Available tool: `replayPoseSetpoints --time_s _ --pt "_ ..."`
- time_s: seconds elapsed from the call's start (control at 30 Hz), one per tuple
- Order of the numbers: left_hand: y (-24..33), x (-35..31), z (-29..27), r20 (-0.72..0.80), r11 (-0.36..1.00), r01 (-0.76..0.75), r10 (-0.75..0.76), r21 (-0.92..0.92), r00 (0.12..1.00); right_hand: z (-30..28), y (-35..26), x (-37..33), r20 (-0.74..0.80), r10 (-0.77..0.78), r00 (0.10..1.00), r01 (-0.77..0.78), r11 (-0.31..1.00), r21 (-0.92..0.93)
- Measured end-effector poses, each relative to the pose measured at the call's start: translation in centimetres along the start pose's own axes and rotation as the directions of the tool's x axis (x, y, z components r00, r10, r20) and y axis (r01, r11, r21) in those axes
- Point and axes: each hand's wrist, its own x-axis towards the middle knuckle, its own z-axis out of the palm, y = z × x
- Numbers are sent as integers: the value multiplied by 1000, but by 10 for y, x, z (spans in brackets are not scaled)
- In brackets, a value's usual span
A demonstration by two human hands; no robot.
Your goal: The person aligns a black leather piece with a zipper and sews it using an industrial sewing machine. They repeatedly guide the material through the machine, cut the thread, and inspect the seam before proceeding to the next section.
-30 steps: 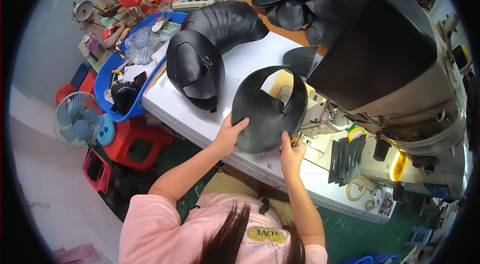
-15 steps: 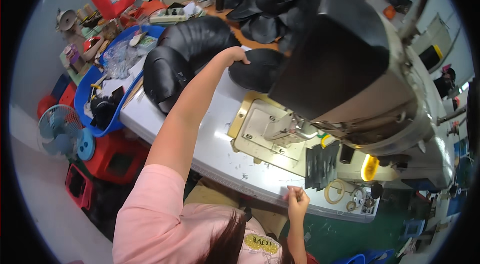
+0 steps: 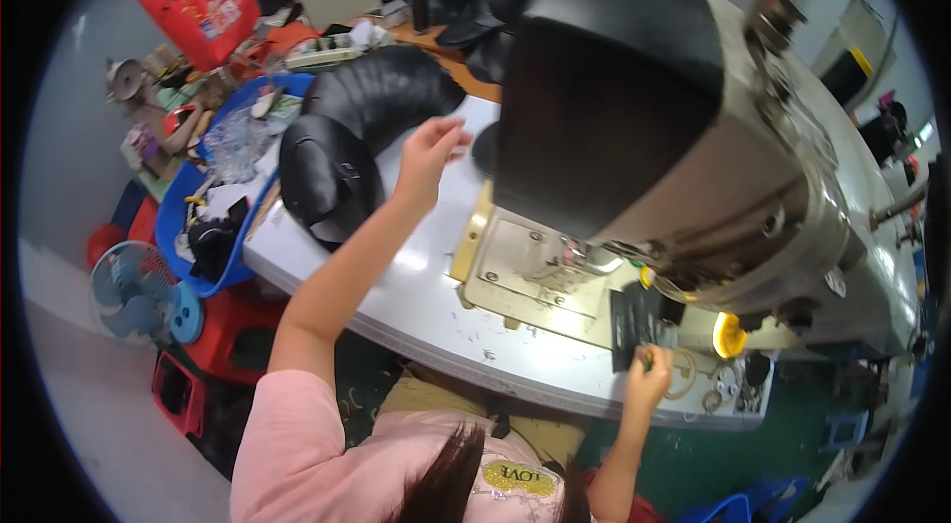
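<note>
My left hand (image 3: 433, 156) is raised over the white table, its fingers apart and empty. Beside its fingertips, a flat black rounded piece (image 3: 483, 149) pokes out from behind the sewing machine (image 3: 614, 87), which hides most of it. Two stacks of black curved leather-like pieces, one long (image 3: 381, 92) and one shorter (image 3: 322, 171), stand left of that hand. My right hand (image 3: 649, 379) is closed at the lower end of a bundle of black strips (image 3: 626, 320). Something small and dark shows between its fingers, too small to name.
A blue basket (image 3: 243, 256) of odds and ends sits at the table's left, with a fan (image 3: 134, 290) and red stool (image 3: 233, 330) below. A red bag (image 3: 203, 8) hangs far left. Beside my right hand are a lit yellow lamp (image 3: 729, 335) and a pale ring (image 3: 684, 374).
My left hand has let go of the black rounded piece and drawn back leftward. My right hand has moved right and up to the strips. The view has shifted, so the machine covers more.
</note>
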Motion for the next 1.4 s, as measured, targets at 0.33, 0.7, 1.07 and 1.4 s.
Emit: replayPoseSetpoints --time_s 0.33,0.7,1.07,1.4 --pt "37 -131 -132 -390 727 18 -388 -686 835 20 -5 12 59 6 998 3 988 -155" --pt "23 -83 -111 -513 790 -79 -315 -608 798 13 -20 40 117 109 987 -107 994 -24" --pt "46 -179 -57 21 646 269 -365 -715 931 40 3 48 206 110 972 -113 994 4" --pt "24 -206 36 -153 725 657 -687 -209 710 -26 -87 18 95 25 995 -80 773 630"
